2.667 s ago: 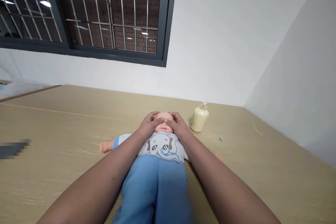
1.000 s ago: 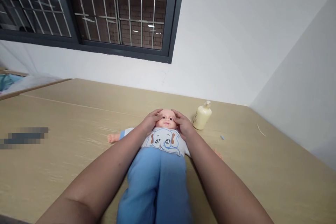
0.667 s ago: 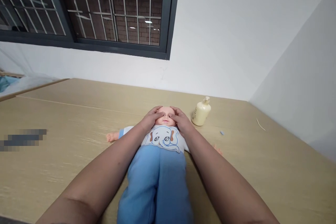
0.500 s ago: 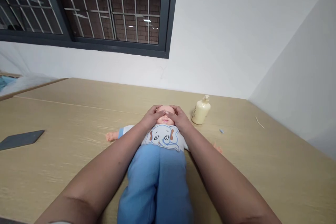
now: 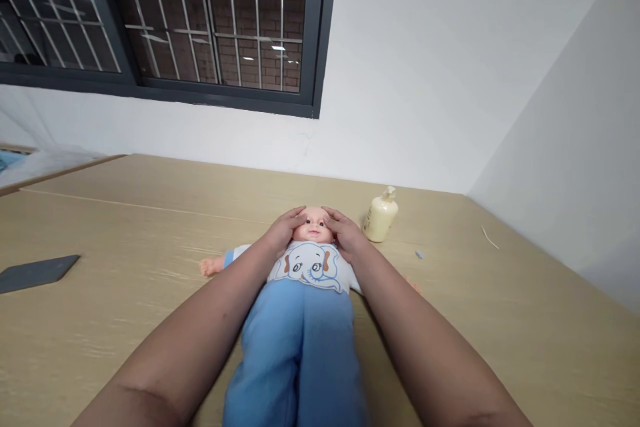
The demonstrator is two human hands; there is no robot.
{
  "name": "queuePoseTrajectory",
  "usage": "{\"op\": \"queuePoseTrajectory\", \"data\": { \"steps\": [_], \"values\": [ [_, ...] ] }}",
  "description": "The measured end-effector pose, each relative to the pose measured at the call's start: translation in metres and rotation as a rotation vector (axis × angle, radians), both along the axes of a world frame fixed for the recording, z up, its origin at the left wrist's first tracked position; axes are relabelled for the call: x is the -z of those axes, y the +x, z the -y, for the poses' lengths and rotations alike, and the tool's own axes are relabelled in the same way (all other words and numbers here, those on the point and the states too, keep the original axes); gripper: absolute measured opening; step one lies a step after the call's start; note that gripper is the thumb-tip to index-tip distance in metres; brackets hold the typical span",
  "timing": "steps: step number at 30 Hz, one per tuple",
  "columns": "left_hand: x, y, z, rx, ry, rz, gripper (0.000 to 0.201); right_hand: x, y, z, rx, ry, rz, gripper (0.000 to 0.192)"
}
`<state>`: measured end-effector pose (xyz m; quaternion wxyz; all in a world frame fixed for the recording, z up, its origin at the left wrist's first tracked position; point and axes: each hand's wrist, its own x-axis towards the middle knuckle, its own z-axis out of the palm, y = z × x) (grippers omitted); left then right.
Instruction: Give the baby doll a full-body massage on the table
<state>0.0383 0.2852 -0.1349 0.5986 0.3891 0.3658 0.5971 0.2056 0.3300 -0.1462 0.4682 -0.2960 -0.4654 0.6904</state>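
Observation:
A baby doll (image 5: 310,280) lies on its back, wearing a white top with an elephant face on it and blue trousers. My left hand (image 5: 286,230) is curved round one side of the doll's head (image 5: 315,217), its thumb beside the eye. On the opposite side, my right hand (image 5: 345,230) cups the head in the same way, with the thumb near the other eye. Both hands are closed against the head, and the doll's eyes and mouth show between them. My forearms partly cover the doll's arms.
A cream pump bottle (image 5: 381,217) stands to the right of the doll's head on the wooden tabletop (image 5: 150,213). Close by lies a small blue scrap (image 5: 419,254), and farther right a thin pale strip (image 5: 490,237). At the left is a dark flat piece (image 5: 40,273).
My thumbs have slid outward from the middle of the doll's face to the sides, uncovering its eyes. The hands still cup the head.

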Motion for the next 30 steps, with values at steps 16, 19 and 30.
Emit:
{"op": "queuePoseTrajectory", "data": {
  "steps": [16,19,30],
  "values": [
    [-0.001,0.0,0.002,-0.044,0.004,-0.085,0.059,-0.002,0.006,0.001,-0.039,0.109,0.132,0.069],
    [-0.003,0.002,0.001,-0.099,0.0,-0.146,0.059,0.0,0.002,-0.002,0.021,0.137,0.179,0.07],
    [0.002,-0.001,-0.003,-0.051,-0.01,-0.095,0.049,-0.001,0.005,-0.004,-0.03,0.086,0.157,0.059]
  ]
}}
